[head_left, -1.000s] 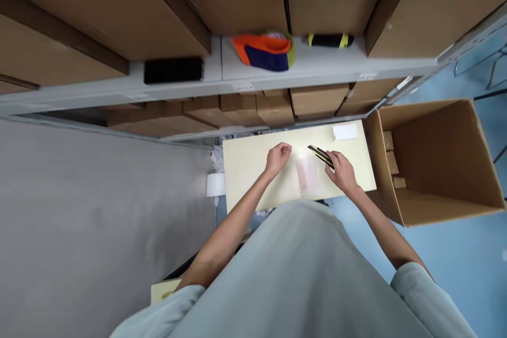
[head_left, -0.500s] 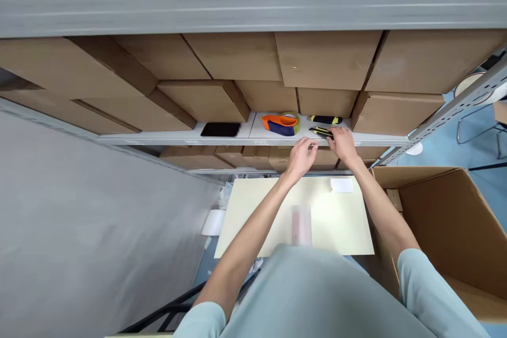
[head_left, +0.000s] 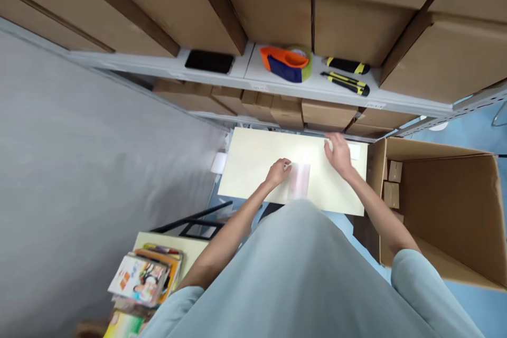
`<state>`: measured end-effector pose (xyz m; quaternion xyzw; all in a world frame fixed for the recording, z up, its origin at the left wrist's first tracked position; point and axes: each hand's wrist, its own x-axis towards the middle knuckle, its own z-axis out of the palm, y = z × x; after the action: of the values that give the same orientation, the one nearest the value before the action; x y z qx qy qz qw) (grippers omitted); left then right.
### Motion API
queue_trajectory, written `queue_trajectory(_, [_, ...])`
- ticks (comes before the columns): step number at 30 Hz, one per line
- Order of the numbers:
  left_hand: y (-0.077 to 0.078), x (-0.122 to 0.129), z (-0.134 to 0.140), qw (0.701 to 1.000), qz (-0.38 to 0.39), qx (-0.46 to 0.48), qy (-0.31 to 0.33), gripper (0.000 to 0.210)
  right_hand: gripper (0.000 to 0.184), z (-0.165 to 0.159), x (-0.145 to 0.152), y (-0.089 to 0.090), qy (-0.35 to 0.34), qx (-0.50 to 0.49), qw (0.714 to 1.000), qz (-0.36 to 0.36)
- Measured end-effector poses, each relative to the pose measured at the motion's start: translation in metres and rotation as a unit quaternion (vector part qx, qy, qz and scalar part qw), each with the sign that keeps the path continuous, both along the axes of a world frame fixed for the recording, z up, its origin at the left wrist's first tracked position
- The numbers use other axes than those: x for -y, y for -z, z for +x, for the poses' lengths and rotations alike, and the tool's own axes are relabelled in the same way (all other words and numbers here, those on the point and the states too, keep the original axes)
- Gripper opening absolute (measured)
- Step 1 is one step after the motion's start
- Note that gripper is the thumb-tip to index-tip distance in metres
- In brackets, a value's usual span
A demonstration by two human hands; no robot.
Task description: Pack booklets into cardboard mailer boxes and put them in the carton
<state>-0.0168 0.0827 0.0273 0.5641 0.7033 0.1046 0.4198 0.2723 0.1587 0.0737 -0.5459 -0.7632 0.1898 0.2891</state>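
A pinkish, see-through flat packet (head_left: 299,180) lies on the cream tabletop (head_left: 249,161) in front of my body, blurred. My left hand (head_left: 279,171) is at its upper left corner, fingers curved with a small gap to the thumb; whether it touches the packet I cannot tell. Over the table's right part hovers my right hand (head_left: 338,153), its fingers loosely bent and apart, nothing in them. Right beside it is a white card (head_left: 354,151). On the shelf above lie a black-and-yellow utility knife (head_left: 346,83) and a second such knife (head_left: 348,65).
An orange-and-blue tape dispenser (head_left: 285,63) and a black phone (head_left: 209,61) share the shelf (head_left: 237,76) with cardboard boxes (head_left: 348,26). A large open carton (head_left: 447,206) holding small boxes stands at the right. Stacked magazines (head_left: 138,280) sit lower left, by a grey wall.
My right hand has left the knife on the shelf and come down over the table. My left hand has dropped from the shelf edge to the packet. The view has tilted downward.
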Motion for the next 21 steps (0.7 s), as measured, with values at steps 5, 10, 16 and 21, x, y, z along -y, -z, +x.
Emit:
queue_trajectory(5, [0.051, 0.076, -0.011, 0.99, -0.129, 0.005, -0.05, 0.025, 0.028, -0.037, 0.131, 0.094, 0.048, -0.01, 0.913, -0.405])
queue_trajectory(10, [0.08, 0.085, 0.001, 0.978, -0.176, 0.041, -0.102, 0.05, 0.036, -0.069, 0.174, 0.126, 0.111, -0.015, 0.868, -0.483])
queue_trajectory(16, [0.091, 0.072, 0.006, 0.968, -0.193, 0.108, -0.119, 0.036, 0.033, -0.083, 0.15, 0.141, 0.195, -0.036, 0.834, -0.515])
queue_trajectory(21, [0.086, 0.068, 0.012, 0.958, -0.19, 0.178, -0.116, 0.038, 0.028, -0.083, 0.137, 0.137, 0.215, -0.107, 0.831, -0.501])
